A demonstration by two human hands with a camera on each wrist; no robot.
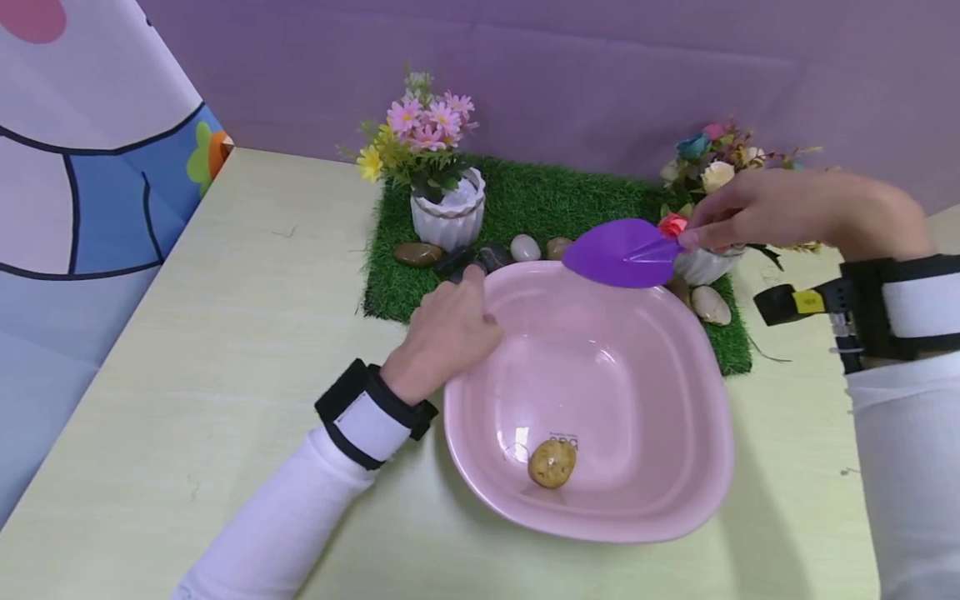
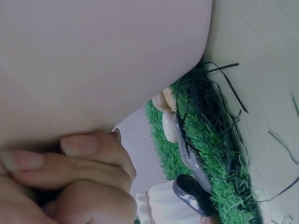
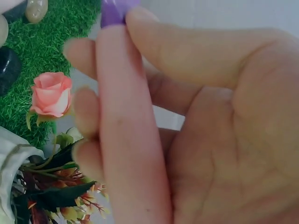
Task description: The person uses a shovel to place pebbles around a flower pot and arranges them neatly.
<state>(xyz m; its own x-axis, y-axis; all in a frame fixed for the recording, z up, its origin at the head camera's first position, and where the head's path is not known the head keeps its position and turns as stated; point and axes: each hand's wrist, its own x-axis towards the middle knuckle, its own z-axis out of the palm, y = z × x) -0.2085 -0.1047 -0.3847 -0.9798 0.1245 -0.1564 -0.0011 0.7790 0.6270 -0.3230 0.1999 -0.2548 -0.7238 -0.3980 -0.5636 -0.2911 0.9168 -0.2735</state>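
My left hand [image 1: 452, 329] grips the left rim of a pink plastic basin [image 1: 720, 433]; in the left wrist view its curled fingers [image 2: 93, 163] press against the basin's outer wall [image 2: 103, 56]. Inside the basin, near the front, lies a potato [image 1: 552, 464]. My right hand [image 1: 787, 212] holds a small trowel with a purple blade [image 1: 626, 254] over the basin's back right rim, the blade pointing left. Seen from the right wrist, fingers and thumb wrap the trowel's pink handle [image 3: 128, 121].
Behind the basin, a mat of artificial grass [image 1: 555, 192] bears two white flower pots, one with pink daisies [image 1: 427, 121], one with roses [image 1: 716, 175]. Smooth stones [image 1: 525, 247] line the basin's back edge. A purple cloth [image 1: 570, 92] hangs behind the pale wooden table [image 1: 247, 350].
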